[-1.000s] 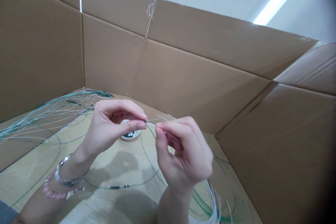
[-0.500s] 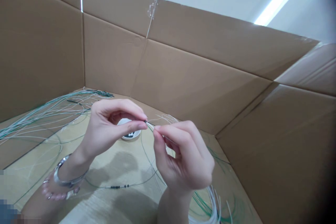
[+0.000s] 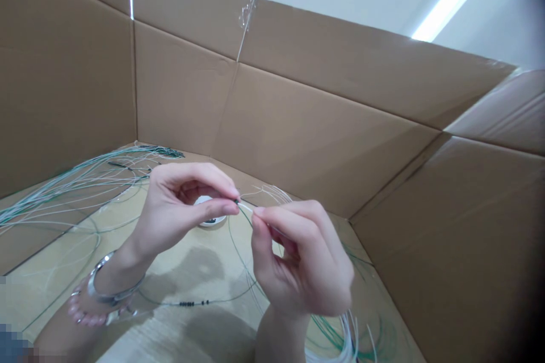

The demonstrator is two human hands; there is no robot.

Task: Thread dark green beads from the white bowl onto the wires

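Note:
My left hand (image 3: 183,198) pinches a tiny black piece (image 3: 237,202) between thumb and forefinger. From its right side runs a thin white wire (image 3: 246,207), which my right hand (image 3: 300,255) grips between thumb and forefinger. A green wire (image 3: 245,216) also slants down from the black piece; whether it passes through the piece is too small to tell. Behind my left fingertips stands a small white dish (image 3: 213,221) with black bits in it, partly hidden. Below my hands, several black pieces (image 3: 187,303) sit on a wire lying on the table.
Long green and white wires (image 3: 76,176) spread along the left side, with dark ends (image 3: 166,151) near the back corner. Another coiled bundle (image 3: 340,334) lies at the lower right. Cardboard walls (image 3: 323,108) surround the pale tabletop (image 3: 170,272) at the back and both sides.
My right hand has shifted slightly right and down, so more white wire shows between my hands. My left hand stays nearly in place, still pinching the black piece.

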